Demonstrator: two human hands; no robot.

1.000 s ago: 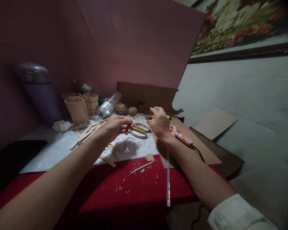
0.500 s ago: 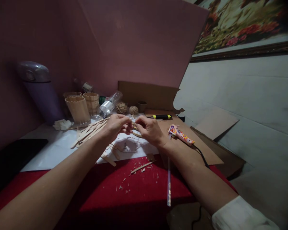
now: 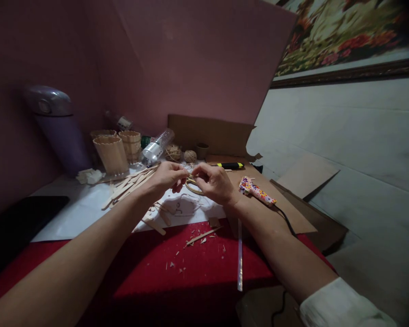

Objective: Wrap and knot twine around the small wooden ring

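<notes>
My left hand and my right hand meet over a white sheet, fingers pinched together on something thin between them, probably twine or a small stick; I cannot make it out. Gold-handled scissors lie just under the fingertips. A pile of flat wooden sticks lies left of my left hand. A floral-patterned glue gun rests on brown cardboard beside my right wrist, its black cord trailing toward me.
Two stick-built cups stand at the back left, by a purple flask and a tipped plastic bottle. Twine balls and a yellow-black cutter lie behind. A clear glue stick and wood chips lie on the red cloth.
My right hand came back from near the cutter at the rear and joined my left hand over the scissors. The left hand has barely moved.
</notes>
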